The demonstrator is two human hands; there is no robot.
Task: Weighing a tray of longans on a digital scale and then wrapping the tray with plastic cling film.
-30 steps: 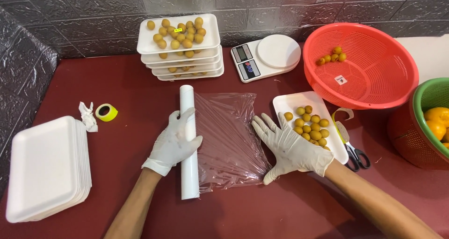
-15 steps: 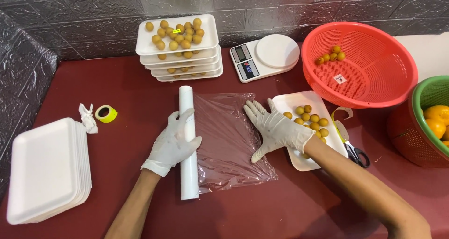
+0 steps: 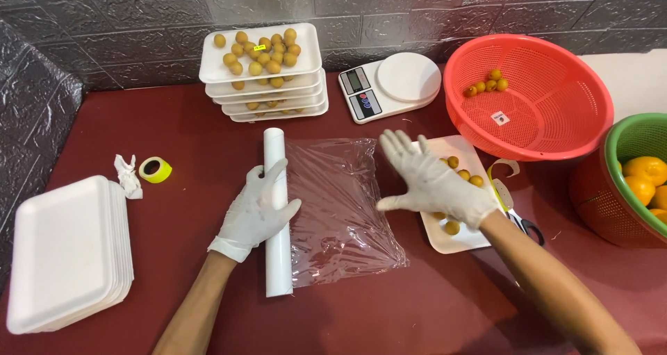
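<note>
Left hand [image 3: 253, 212] resting on the roll [image 3: 276, 212], gloved fingers [image 3: 272, 174] curling loosely over it, pinning it to the table [image 3: 431, 306]. Film [image 3: 340, 202] lying pulled out flat from under those fingers, spreading away toward the other hand. Right hand [image 3: 434, 185] hovering with fingers [image 3: 396, 146] splayed open, gripping nothing, fingertips over the film's far edge, palm covering part of the tray [image 3: 455, 240] of small fruit [image 3: 476, 180]. Scissors [image 3: 524, 224] lying just beyond the wrist
</note>
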